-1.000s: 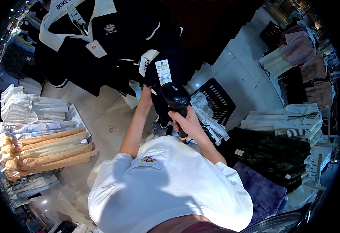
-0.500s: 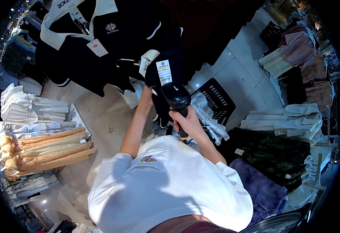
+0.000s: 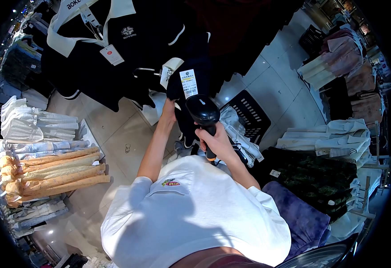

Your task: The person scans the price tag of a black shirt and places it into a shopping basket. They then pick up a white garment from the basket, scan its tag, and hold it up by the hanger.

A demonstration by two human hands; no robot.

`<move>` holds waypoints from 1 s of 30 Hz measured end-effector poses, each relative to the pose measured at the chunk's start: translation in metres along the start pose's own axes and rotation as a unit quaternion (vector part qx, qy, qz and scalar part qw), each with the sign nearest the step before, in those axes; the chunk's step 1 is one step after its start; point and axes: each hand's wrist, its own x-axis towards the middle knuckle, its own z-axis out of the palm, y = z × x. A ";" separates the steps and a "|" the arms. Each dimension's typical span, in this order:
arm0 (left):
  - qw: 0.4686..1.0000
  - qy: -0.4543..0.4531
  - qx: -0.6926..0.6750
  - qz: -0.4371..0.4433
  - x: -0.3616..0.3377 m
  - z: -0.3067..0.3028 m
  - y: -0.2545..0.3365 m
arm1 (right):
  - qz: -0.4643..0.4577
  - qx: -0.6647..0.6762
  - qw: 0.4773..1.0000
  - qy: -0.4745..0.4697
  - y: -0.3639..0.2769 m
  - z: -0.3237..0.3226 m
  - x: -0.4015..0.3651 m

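My right hand [image 3: 214, 139] is wrapped round the handle of a black barcode scanner [image 3: 202, 109]. The scanner's head points at a white price tag [image 3: 188, 83] with a printed barcode, just beyond it and lying against dark cloth. Closed on the edge of that dark garment [image 3: 174, 87] is my left hand [image 3: 168, 110], its fingertips partly hidden by the fabric. A white collar with lettering [image 3: 171, 71] shows beside the tag. To the left hangs a black polo shirt [image 3: 146, 44] with a white collar and its own hang tag [image 3: 111, 55].
A black plastic basket [image 3: 254, 117] with light clothes [image 3: 238, 131] stands on the tiled floor right of the scanner. Racks of white and orange garments [image 3: 61, 172] line the left. On the right hang striped tops [image 3: 329, 138], dark patterned clothes [image 3: 311, 174] and a purple garment [image 3: 296, 212].
Almost nothing differs. Both hands, the scanner and the tag stay in the same places.
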 end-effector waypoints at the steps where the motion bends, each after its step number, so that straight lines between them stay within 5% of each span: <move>1: 1.000 0.004 -0.007 0.001 -0.001 0.002 0.001 | 0.000 0.000 1.000 0.000 0.000 0.000 0.000; 30: 0.999 0.031 0.021 -0.018 -0.002 -0.006 -0.005 | -0.027 -0.022 0.999 0.019 0.008 -0.004 -0.005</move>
